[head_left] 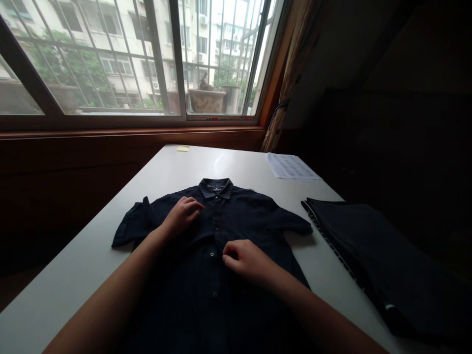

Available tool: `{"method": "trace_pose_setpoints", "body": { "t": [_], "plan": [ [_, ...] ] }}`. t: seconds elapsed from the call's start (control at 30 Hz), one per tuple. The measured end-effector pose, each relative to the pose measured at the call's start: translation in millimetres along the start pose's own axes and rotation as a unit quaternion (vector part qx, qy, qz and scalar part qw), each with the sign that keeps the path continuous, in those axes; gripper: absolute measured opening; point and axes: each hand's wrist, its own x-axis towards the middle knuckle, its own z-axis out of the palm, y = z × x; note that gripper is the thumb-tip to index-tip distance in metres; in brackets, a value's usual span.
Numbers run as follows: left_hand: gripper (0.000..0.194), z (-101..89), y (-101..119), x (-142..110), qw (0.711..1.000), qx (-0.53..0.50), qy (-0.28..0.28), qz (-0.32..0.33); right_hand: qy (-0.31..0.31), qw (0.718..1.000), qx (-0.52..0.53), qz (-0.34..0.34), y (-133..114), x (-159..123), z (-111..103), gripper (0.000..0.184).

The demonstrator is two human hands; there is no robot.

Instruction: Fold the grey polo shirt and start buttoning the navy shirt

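Observation:
A dark navy short-sleeved shirt (247,216) lies front up on the white table, its collar pointing toward the window. Its upper buttons look fastened, while lower down the placket parts and pale buttons show. My left hand (183,214) rests on the shirt's chest, left of the placket, fingers loosely stretched and holding nothing. Beside the placket, just right of a pale button, my right hand (241,256) pinches the shirt's front edge between thumb and forefinger. Both forearms reach over the lower part of the shirt, which is very dark.
On the white table (84,265), a folded dark garment (372,246) lies along the right side. Printed sheets of paper (293,166) are at the far right corner, and a yellow sticky note (183,148) is at the far left. A barred window (177,64) stands behind the table.

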Motion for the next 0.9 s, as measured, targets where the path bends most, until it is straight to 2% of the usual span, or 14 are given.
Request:
{"method": "trace_pose_setpoints", "body": {
  "t": [0.07, 0.17, 0.27, 0.37, 0.53, 0.67, 0.8, 0.9],
  "plan": [
    [0.021, -9.1, 6.1, 1.8, 0.999, -0.032, -0.016, -0.013, -0.046, 0.995, 0.084, 0.02, 9.5, 2.3, -5.9, 0.018],
    [0.019, -24.4, 26.7, -1.6, 0.992, -0.083, -0.097, 0.014, -0.1, 0.982, 0.153, 0.047, 18.8, 4.9, -11.3, 0.023],
    [0.016, -34.2, 54.2, -13.8, 0.98, -0.088, -0.173, 0.052, -0.101, 0.98, 0.167, 0.039, 21.5, 5.3, -11.5, 0.023],
    [0.011, -33.0, 75.6, -30.1, 0.974, -0.073, -0.21, 0.051, -0.094, 0.976, 0.19, 0.045, 23.7, 5.3, -8.7, 0.022],
    [0.015, -15.0, 88.7, -49.4, 0.976, -0.066, -0.203, 0.037, -0.077, 0.97, 0.214, 0.08, 29.9, 6.1, -4.2, 0.02],
    [0.01, -0.4, 86.2, -57.6, 0.984, -0.051, -0.167, 0.032, -0.044, 0.984, 0.149, 0.087, 28.4, 4.0, -4.7, 0.014],
    [0.01, 4.5, 77.8, -61.5, 0.985, -0.041, -0.151, 0.07, 0.019, 0.998, 0.047, 0.041, 24.9, 0.7, -4.8, 0.005],
    [0.011, 1.6, 74.8, -61.5, 0.982, -0.033, -0.147, 0.114, 0.053, 0.999, 0.01, -0.001, 24.7, -0.2, -3.4, 0.011]
  ]
}}
